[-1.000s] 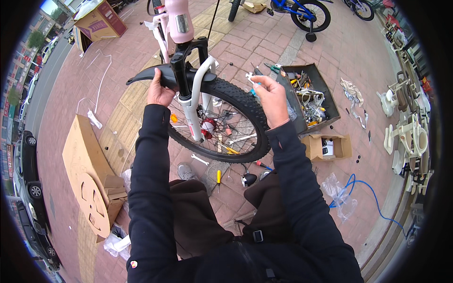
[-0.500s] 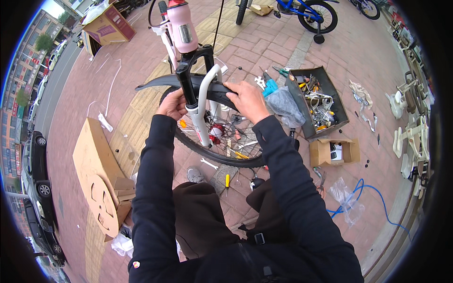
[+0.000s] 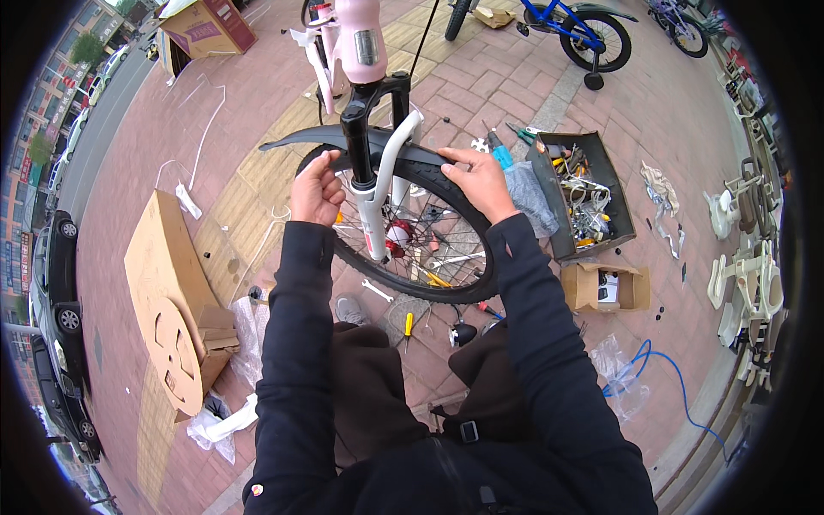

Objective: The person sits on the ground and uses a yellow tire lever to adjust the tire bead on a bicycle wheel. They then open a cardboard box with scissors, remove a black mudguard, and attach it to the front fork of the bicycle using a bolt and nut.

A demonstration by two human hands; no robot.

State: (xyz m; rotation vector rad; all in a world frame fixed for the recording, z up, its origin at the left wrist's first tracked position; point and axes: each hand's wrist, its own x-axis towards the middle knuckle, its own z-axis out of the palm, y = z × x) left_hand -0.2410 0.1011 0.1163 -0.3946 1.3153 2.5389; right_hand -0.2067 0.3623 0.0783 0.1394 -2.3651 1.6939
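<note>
A black mudguard (image 3: 311,136) lies over the front tyre (image 3: 468,206) of a pink bicycle (image 3: 359,43), passing between the legs of its fork (image 3: 371,219). My right hand (image 3: 481,182) pinches the mudguard's right end between thumb and fingers. Left of the fork, my left hand (image 3: 316,190) is closed, with curled fingertips close to the mudguard's lower edge. Whether those fingers hold anything is hidden. The white fork arch (image 3: 396,154) stands between my hands. Spokes and a red hub (image 3: 398,233) show below them.
An open toolbox (image 3: 625,202) full of tools stands at right, beside a small cardboard box (image 3: 633,290). A wrench (image 3: 378,292) and a yellow screwdriver (image 3: 408,324) lie near my feet. A large carton (image 3: 172,257) is at left; a blue bicycle (image 3: 592,39) stands at the back.
The bicycle's front end has shifted right in view. My left hand has come out from behind the fork leg and curled. My right hand stays at the mudguard's end, its fingers drawn nearer the tip.
</note>
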